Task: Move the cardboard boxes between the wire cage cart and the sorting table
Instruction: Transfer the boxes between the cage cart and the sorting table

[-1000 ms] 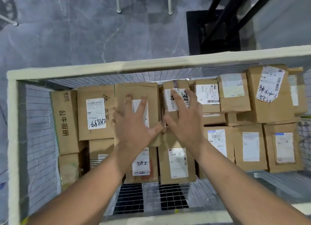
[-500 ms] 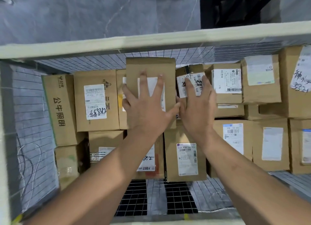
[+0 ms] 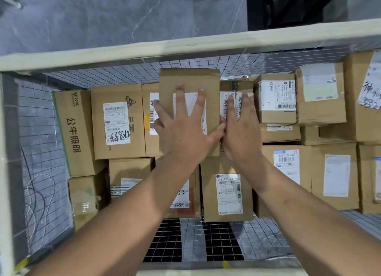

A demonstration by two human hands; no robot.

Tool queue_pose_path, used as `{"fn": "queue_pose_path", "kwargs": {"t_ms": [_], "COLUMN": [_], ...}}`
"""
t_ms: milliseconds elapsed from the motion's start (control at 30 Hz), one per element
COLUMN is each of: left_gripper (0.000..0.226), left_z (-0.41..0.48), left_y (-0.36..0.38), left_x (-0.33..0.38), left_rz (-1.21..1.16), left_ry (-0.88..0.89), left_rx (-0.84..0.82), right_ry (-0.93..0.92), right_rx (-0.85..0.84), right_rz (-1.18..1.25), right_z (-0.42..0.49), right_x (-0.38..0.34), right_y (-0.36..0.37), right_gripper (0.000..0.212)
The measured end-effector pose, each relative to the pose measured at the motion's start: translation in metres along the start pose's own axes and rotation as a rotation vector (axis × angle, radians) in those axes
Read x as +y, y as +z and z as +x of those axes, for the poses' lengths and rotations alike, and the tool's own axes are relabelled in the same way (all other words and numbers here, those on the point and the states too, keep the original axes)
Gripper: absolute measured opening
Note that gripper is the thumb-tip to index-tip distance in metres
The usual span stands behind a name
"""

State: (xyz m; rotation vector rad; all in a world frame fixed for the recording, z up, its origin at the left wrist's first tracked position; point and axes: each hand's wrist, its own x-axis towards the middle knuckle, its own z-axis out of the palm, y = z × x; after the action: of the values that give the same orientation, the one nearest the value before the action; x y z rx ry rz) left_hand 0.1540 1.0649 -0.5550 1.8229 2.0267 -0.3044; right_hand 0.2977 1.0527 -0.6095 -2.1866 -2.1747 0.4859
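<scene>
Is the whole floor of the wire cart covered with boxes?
No, a strip of bare wire floor shows at the near side of the cart, in front of the boxes.

matt brown cardboard boxes [image 3: 189,82], white paper labels [image 3: 117,123], metal wire cage cart [image 3: 41,131]

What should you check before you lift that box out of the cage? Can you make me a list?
1. Left hand on the tall box: ok, fingers spread flat on its top.
2. Both hands on that box: not ok, the right hand rests on the small box beside it.
3. Fingers under the tall box: cannot tell, its underside is hidden.
4. Way up free: ok, nothing lies on top of it, and the cart rim sits beyond it.
5. Weight: cannot tell from a picture.
</scene>
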Motion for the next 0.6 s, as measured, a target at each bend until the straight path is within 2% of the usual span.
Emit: {"fn": "queue_pose_path", "kwargs": {"t_ms": [500,600], "left_gripper": [0.093,0.093], "left_z": [0.004,0.003], "left_y": [0.002,-0.002], "left_x": [-0.002,-0.003], "left_rz": [-0.027,-0.032], "left_ry": [-0.021,-0.015], "left_rx": [-0.009,-0.017], "right_ry": [0.077,0.069], "right_rx": [-0.083,-0.050], "right_rz": [0.080,0.108], "right_z": [0.010,0.009], "right_x": [-0.007,-0.011], "right_y": [-0.020,-0.027], "right_gripper": [0.067,0.059]}}
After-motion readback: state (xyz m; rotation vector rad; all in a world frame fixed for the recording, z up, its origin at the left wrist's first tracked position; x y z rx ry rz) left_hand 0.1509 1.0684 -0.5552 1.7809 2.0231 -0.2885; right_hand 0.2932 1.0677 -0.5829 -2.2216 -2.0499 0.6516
